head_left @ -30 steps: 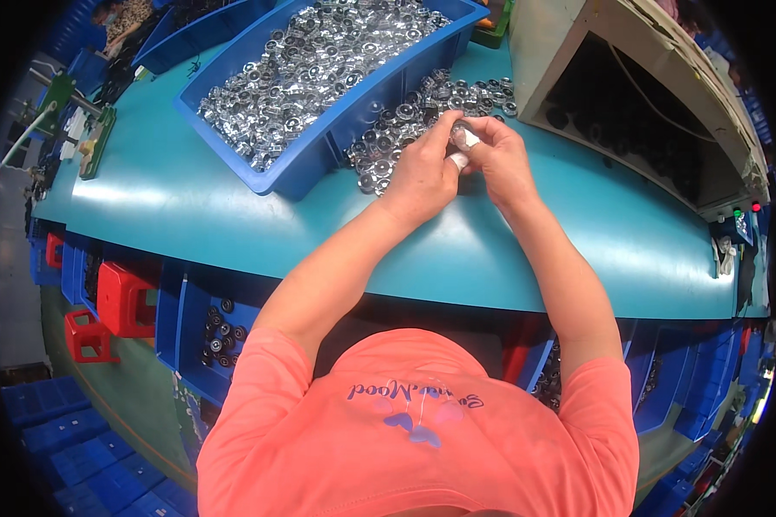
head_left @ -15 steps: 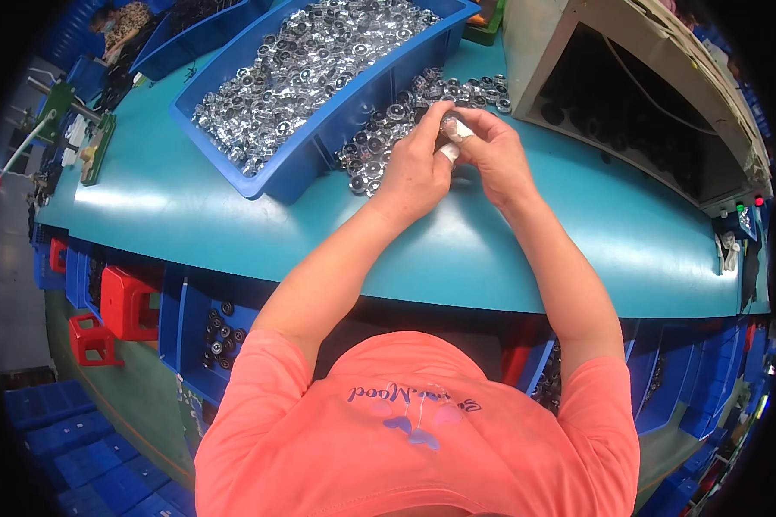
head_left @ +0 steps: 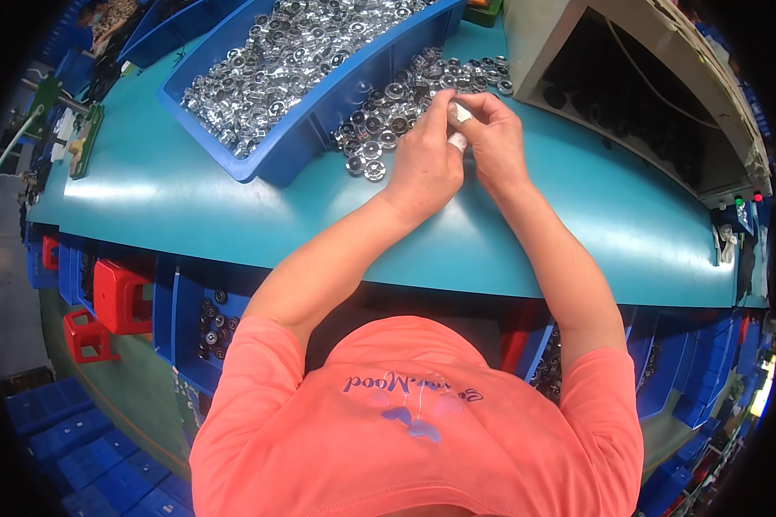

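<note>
My left hand [head_left: 426, 160] and my right hand [head_left: 497, 142] meet above the teal tabletop, fingers curled inward and tips close together. Both thumbs wear white wrappings. Whatever sits between the fingers is hidden by them, so I cannot make it out. Just beyond and to the left of my hands lies a loose pile of small clear round parts with dark centres [head_left: 372, 125]. A large blue bin [head_left: 284, 142] beside the pile is filled with many more of these clear wheel-like pieces [head_left: 272, 77].
A cream box-shaped housing with a dark opening [head_left: 535, 65] stands at the right on the teal table [head_left: 319, 224]. Under the table are blue bins with dark round parts [head_left: 218, 323]. Red stools [head_left: 121, 297] stand at the left. Another person [head_left: 105, 19] is far left.
My hands have drawn closer together, with the left hand turned more upright and its fingertips slightly higher. The whole view has shifted a little. The pile looks much the same.
</note>
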The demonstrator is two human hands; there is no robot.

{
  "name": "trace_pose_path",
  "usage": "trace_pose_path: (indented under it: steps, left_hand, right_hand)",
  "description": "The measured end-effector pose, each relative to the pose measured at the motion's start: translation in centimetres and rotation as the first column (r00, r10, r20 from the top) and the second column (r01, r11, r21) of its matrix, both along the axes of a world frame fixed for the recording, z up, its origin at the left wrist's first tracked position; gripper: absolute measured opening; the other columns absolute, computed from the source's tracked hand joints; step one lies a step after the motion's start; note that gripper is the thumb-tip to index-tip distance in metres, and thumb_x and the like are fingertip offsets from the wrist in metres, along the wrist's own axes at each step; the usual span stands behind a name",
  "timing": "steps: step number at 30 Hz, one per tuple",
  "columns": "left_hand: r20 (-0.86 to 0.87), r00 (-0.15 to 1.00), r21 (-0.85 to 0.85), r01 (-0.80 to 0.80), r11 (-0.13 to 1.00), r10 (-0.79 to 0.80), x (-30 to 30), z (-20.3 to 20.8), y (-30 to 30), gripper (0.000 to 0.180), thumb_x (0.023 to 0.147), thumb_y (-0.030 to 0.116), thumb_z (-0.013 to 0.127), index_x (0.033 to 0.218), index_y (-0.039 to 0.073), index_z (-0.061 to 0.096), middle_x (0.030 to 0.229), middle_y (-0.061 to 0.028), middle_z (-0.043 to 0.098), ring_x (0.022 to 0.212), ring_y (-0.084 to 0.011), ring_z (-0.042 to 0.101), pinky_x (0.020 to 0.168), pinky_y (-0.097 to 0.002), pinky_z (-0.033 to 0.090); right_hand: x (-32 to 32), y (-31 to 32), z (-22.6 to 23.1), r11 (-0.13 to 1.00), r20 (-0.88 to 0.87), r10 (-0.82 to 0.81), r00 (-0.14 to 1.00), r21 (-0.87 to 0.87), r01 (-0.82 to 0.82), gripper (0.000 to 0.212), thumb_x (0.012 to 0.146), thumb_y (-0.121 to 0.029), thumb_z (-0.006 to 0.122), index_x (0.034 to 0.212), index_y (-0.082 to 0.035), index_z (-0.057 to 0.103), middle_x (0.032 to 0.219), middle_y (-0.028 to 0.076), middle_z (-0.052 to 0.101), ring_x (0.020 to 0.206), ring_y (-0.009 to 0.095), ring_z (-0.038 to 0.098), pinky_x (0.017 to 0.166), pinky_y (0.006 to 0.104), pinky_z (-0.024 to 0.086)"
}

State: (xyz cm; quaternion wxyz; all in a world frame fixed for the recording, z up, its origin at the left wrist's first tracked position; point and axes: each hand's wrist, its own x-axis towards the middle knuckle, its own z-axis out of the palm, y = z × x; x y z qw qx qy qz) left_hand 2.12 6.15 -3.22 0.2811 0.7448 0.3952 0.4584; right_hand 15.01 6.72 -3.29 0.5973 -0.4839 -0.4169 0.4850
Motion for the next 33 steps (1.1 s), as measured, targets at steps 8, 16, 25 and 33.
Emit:
trace_pose_path:
  steps: [8,16,25,33]
  left_hand:
    - [0.258,0.964,-0.221,0.128,0.967,-0.069,-0.3,-0.8,1.6,0.056,0.085,-0.004,0.061,0.139,0.003,0.046,0.109,-0.0104,0.068,0.098,-0.0147,0.066,0.085,-0.0314,0.054]
    - [0.013,1.0,-0.068,0.017,0.998,-0.016,-0.6,-0.5,0.8,0.056,0.082,-0.003,0.061,0.137,0.003,0.049,0.094,-0.0174,0.069,0.082,-0.0252,0.07,0.076,-0.0364,0.055]
    - [-0.062,0.998,0.112,-0.019,0.994,0.026,-0.3,-1.1,1.2,0.057,0.08,-0.004,0.061,0.135,0.002,0.05,0.097,-0.0209,0.069,0.087,-0.0311,0.072,0.076,-0.0386,0.056]
    - [0.394,0.908,-0.318,0.283,0.905,-0.145,-1.2,0.2,2.1,0.048,0.094,0.003,0.059,0.141,0.006,0.049,0.108,-0.0048,0.066,0.094,-0.0121,0.065,0.073,-0.0245,0.055]
  right_hand:
    - [0.7,0.6,0.4,0.992,-0.048,0.114,0.992,-0.045,-0.116,0.029,0.087,-0.011,0.074,0.113,0.001,0.067,0.102,0.008,0.07,0.092,0.014,0.065,0.079,0.0288,0.053]
    - [1.3,0.5,0.2,0.989,-0.017,0.137,0.99,-0.062,-0.138,0.032,0.085,-0.003,0.072,0.115,0.003,0.065,0.102,0.01,0.069,0.089,0.015,0.065,0.076,0.0292,0.053]
    - [0.1,-0.1,0.2,0.992,-0.084,0.038,0.996,-0.118,-0.048,0.031,0.085,-0.002,0.071,0.114,0.004,0.065,0.097,0.008,0.069,0.08,0.012,0.063,0.067,0.0259,0.051]
    - [2.6,-0.1,2.0,0.962,-0.116,0.268,0.956,-0.013,-0.271,0.045,0.085,-0.002,0.062,0.129,0.005,0.058,0.123,0.015,0.065,0.105,0.02,0.066,0.094,0.0342,0.053]
